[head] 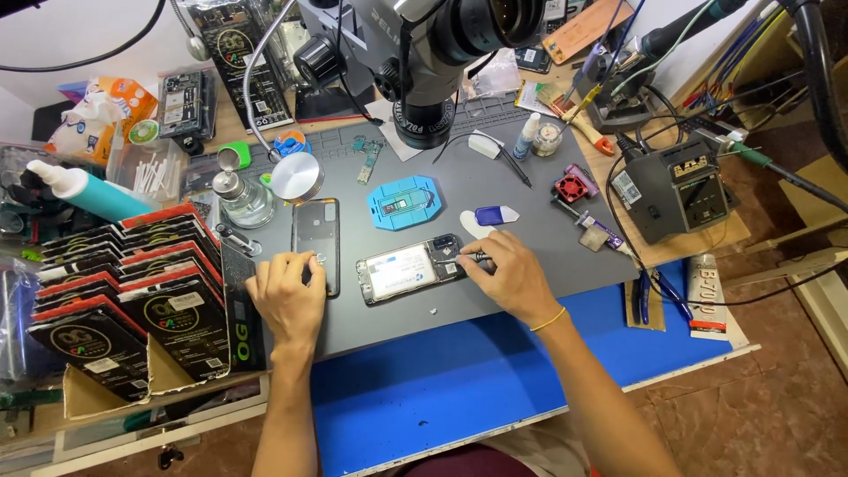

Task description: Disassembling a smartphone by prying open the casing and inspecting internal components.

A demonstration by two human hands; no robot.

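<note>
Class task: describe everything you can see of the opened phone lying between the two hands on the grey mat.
The phone lies flat on the grey mat, back cover off, tilted slightly. A pale, labelled battery fills its middle; dark circuit parts show at its right end. The right hand works a thin tool there. The left hand is apart from it.

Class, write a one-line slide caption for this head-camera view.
At a repair bench, the right hand works a thin tool on an opened phone while the left hand rests on its back cover.
</note>
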